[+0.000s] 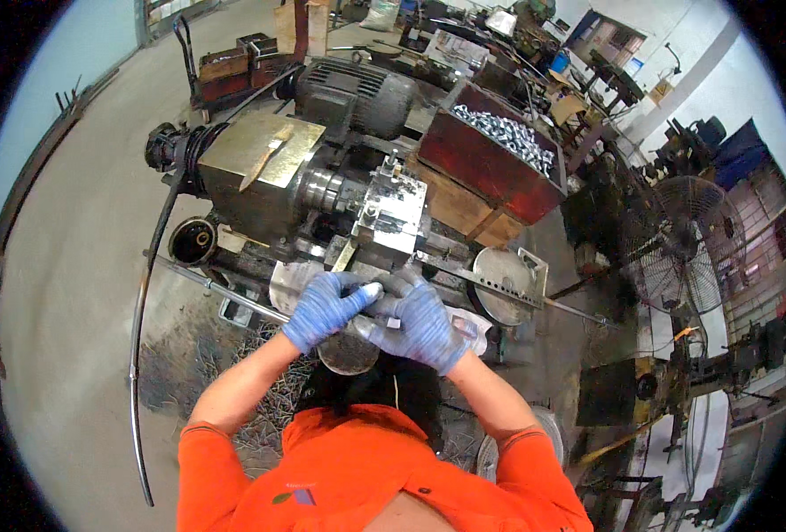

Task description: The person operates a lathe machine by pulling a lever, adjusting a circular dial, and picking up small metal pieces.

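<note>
My left hand and my right hand, both in blue-and-grey knit gloves, meet in front of a small lathe-like machine. Their fingers are bent together around a spot between them; what they hold there, if anything, is hidden by the gloves. Just beyond the fingertips is a shiny metal block on the machine, beside its round chuck. Below the hands sits a round dark-topped piece, partly covered by the left glove. A wooden-handled brush lies on the brass-coloured housing top.
Behind the machine stands a dark red bin heaped with small metal parts, near a ribbed motor. A perforated bar extends rightward. Metal shavings cover the floor lower left. A long black rod and a fan flank the area.
</note>
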{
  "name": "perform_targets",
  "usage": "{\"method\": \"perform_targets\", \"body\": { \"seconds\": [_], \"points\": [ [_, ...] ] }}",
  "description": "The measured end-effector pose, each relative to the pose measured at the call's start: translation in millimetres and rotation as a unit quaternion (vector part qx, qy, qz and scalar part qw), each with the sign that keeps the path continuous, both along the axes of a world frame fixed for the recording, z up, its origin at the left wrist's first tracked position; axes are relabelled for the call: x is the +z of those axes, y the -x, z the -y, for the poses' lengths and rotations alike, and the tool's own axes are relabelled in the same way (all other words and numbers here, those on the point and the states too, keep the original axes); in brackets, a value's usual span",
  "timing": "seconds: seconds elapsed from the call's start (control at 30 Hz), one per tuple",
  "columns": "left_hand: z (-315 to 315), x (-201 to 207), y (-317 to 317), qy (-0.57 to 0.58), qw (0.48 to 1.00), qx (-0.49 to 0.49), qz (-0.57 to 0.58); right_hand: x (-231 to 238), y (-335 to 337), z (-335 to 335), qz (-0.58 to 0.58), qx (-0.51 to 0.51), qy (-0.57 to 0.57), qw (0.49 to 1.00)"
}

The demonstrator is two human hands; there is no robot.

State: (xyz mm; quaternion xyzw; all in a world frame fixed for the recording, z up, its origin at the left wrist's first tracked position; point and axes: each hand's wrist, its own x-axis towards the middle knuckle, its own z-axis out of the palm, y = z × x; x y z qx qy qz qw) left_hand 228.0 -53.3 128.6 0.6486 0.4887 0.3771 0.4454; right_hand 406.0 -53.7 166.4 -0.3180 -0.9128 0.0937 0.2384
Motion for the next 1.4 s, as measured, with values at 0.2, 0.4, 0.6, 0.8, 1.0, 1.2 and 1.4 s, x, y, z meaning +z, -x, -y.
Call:
{"method": "perform_targets", "body": {
  "seconds": [0.2,0.4,0.6,0.8,1.0,1.2,1.4],
  "points": [
    [8,29,118,-0.088,0.980,0.129,-0.124,16,34,-62,0.061,-0.029,-0.039,0.997],
    [81,13,269,-0.123,0.844,0.379,-0.357,4,76,-152,0.290,-0.131,0.005,0.948],
    [165,-30,323,0.007,0.786,0.419,-0.454,-15,80,-173,0.181,-0.144,0.087,0.969],
    [184,-43,290,0.060,0.807,0.400,-0.430,-6,87,-172,0.146,-0.112,0.144,0.972],
    [186,-63,281,0.086,0.740,0.412,-0.524,11,102,-172,0.217,-0.095,0.135,0.962],
    [163,-87,356,-0.033,0.685,0.355,-0.635,0,98,-177,0.283,-0.119,0.125,0.944],
    [129,-98,494,-0.067,0.576,0.374,-0.724,0,102,-171,0.221,-0.117,0.083,0.965]
  ]
}}
